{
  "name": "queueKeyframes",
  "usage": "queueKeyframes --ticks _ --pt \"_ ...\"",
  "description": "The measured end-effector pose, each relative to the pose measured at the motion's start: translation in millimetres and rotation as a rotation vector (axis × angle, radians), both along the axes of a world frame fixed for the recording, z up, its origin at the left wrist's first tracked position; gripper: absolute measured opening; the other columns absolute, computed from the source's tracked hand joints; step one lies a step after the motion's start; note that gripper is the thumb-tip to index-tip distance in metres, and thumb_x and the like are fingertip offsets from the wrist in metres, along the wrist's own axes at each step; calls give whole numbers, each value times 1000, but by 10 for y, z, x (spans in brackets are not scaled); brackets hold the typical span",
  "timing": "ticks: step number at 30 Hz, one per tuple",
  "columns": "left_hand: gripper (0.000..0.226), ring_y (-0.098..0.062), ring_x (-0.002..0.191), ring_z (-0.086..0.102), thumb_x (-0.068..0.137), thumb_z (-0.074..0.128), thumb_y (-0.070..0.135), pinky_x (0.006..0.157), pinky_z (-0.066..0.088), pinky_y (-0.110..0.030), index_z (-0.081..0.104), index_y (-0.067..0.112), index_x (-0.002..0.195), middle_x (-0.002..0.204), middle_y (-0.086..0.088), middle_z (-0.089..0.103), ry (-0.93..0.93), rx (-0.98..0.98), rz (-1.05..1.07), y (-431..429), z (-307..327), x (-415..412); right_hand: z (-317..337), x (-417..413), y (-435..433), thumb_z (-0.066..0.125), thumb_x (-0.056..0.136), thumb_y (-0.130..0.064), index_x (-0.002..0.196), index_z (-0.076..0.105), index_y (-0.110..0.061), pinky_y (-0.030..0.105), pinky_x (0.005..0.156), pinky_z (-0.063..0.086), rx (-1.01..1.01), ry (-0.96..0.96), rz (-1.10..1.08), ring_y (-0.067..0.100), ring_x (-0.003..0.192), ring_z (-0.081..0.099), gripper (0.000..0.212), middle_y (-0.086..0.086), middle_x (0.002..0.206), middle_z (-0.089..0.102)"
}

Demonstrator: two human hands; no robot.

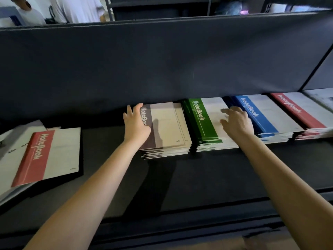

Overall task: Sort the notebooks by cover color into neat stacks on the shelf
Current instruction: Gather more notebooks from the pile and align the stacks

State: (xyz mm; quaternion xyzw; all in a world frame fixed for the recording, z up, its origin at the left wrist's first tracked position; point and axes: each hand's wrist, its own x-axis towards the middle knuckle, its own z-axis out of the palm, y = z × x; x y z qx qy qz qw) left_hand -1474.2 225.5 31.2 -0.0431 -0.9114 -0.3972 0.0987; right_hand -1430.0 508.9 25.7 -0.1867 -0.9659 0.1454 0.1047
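Four stacks of notebooks lie in a row on the dark shelf (180, 177): a brown stack (169, 127), a green stack (201, 120), a blue stack (261, 112) and a red stack (302, 109). My left hand (136, 121) lies flat with straight fingers on the left edge of the brown stack. Over the white part of the green stack's top cover is my right hand (236, 121), fingers spread and loosely bent, holding nothing. A single red notebook (46, 156) lies on a loose pile at the far left.
A dark panel (162, 60) rises right behind the stacks. More white papers (322, 98) lie at the far right end. The shelf's front edge runs below my forearms. People stand beyond the panel at the top left.
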Motion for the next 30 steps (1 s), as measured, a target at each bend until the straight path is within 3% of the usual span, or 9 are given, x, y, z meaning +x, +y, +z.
queueKeyframes --ticks 2,4,7,10,13,20,30 --pt "65 -34 144 17 85 59 -2 115 25 -45 36 17 142 156 -17 17 63 -105 -47 69 -36 8 -8 15 -91 51 96 -23 136 52 -24 44 109 31 69 -5 16 33 131 37 40 7 150 37" --pt "55 -35 144 17 90 56 10 117 19 -47 37 17 142 156 -16 20 105 -250 -129 187 -42 7 -2 25 -224 47 98 -32 137 50 -25 44 114 23 58 10 43 32 135 34 40 7 152 34" --pt "48 -37 144 12 99 37 40 118 9 -51 34 22 144 157 -12 17 -44 -542 -318 436 -92 -36 -39 25 -450 35 96 -58 146 35 -30 50 115 11 12 -126 120 32 143 20 57 4 157 23" --pt "62 -37 147 -1 99 18 55 119 2 -50 11 25 153 162 -10 0 -149 -747 -403 642 -217 -46 -174 38 -570 25 91 -70 150 17 -40 50 117 1 58 -215 126 29 148 2 66 -3 161 7" --pt "67 -36 147 -6 98 15 58 119 -1 -47 1 25 154 161 -10 -7 -85 -760 -392 743 -301 -49 -220 42 -571 28 90 -68 149 18 -44 47 117 0 66 -153 91 26 148 0 64 -6 161 7" --pt "70 -33 148 -5 95 18 62 119 1 -46 2 27 154 162 -7 -5 -56 -757 -381 759 -331 -61 -240 4 -584 35 88 -66 146 23 -46 45 119 -2 24 -125 65 22 148 0 63 -8 160 10" --pt "66 -31 148 -7 96 17 58 120 0 -45 1 31 154 162 -4 -6 -66 -727 -364 761 -341 -66 -297 -32 -583 31 87 -66 145 21 -47 48 118 0 56 -112 58 24 148 0 62 -6 160 10"
